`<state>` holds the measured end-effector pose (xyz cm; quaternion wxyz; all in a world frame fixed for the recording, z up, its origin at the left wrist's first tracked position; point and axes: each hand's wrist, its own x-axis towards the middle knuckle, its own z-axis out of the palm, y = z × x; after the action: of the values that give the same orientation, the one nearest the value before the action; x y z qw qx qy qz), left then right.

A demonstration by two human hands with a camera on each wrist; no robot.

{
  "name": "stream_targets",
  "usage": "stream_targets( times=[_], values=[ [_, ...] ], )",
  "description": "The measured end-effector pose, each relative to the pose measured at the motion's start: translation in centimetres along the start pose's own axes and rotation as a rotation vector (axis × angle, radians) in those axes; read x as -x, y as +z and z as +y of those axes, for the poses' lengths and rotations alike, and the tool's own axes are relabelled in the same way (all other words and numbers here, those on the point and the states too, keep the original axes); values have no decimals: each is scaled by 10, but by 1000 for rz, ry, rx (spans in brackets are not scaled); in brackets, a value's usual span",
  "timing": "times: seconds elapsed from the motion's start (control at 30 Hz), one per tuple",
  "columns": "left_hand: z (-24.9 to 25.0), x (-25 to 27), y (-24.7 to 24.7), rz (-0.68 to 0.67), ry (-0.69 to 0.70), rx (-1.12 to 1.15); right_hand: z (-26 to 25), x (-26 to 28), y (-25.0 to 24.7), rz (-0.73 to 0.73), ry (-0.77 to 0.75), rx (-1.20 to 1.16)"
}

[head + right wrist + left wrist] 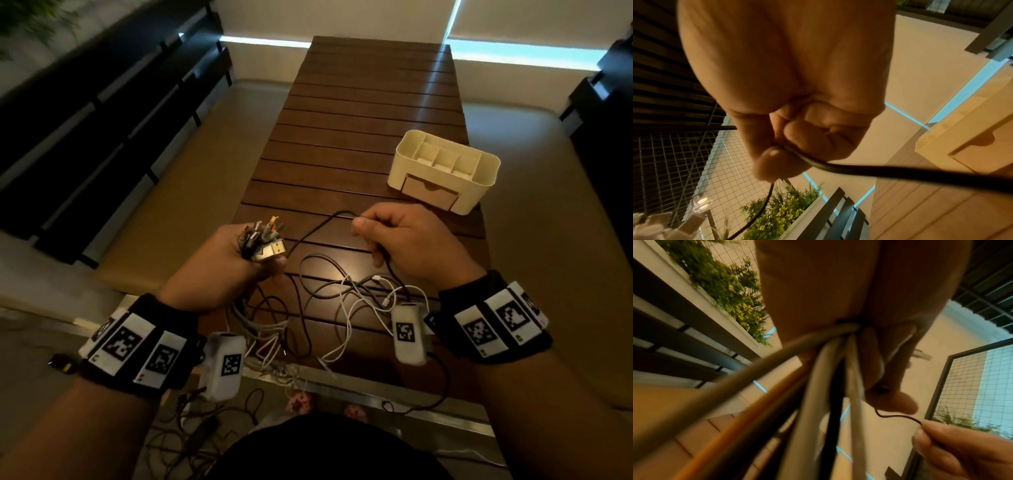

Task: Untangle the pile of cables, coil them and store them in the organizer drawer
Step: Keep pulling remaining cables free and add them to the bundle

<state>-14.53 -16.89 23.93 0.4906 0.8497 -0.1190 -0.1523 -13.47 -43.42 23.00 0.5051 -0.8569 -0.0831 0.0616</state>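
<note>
Head view, near edge: loose cables (346,305), white, grey and black, lie looped over one another on the slatted worktop (359,113) and spill off it toward the floor. Above them the left hand (222,263) is fisted round a bunch of plug ends (262,240), connectors pointing up; the left wrist view shows the cords running out of that closed grip. The right hand (407,240) pinches one thin black cable (318,229) between thumb and forefinger, the strand arcing from the bunch to that pinch and then dropping into the tangle. Farther off, to the right, stands the cream organizer (445,168), its drawer (430,192) closed. These cords look light and limp, likely to snag at crossings; the stiff plugs seem the surest place to hold, with the cord drawn gently through the fingers, not yanked.
</note>
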Motion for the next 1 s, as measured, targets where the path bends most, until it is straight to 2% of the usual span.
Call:
stream_targets(
  times=[0.13, 0.2, 0.3, 0.37, 0.43, 0.53, 0.6, 0.67, 0.73, 0.83, 0.9, 1.0],
  values=[
    [-8, 17, -1, 164, -113, 63, 7, 14, 16, -214, 117, 10],
    [-15, 24, -1, 164, -159, 53, 10, 21, 30, -332, 166, -46],
    [-23, 34, 0, 57, -216, 52, 11, 34, 42, -525, 237, -48],
    [-26, 36, 1, -76, -267, 49, 11, 39, 43, -700, 273, 139],
    [-28, 34, 3, -225, -296, -9, 16, 39, 45, -811, 295, 435],
    [-30, 34, 8, -364, -279, -109, 24, 33, 48, -723, 360, 798],
    [-30, 35, 11, -449, -245, -85, 21, 30, 49, -631, 356, 769],
    [-30, 36, 13, -489, -187, -66, 9, 29, 57, -597, 257, 608],
    [-32, 34, 13, -470, -145, -22, 0, 28, 75, -614, 164, 484],
    [-37, 28, 9, -354, -94, 46, -1, 29, 103, -589, 158, 413],
    [-41, 24, 5, -243, -86, 80, 6, 29, 113, -610, 244, 439],
    [-51, 17, -4, -20, -113, 217, 20, 36, 119, -762, 443, 418]
  ],
)
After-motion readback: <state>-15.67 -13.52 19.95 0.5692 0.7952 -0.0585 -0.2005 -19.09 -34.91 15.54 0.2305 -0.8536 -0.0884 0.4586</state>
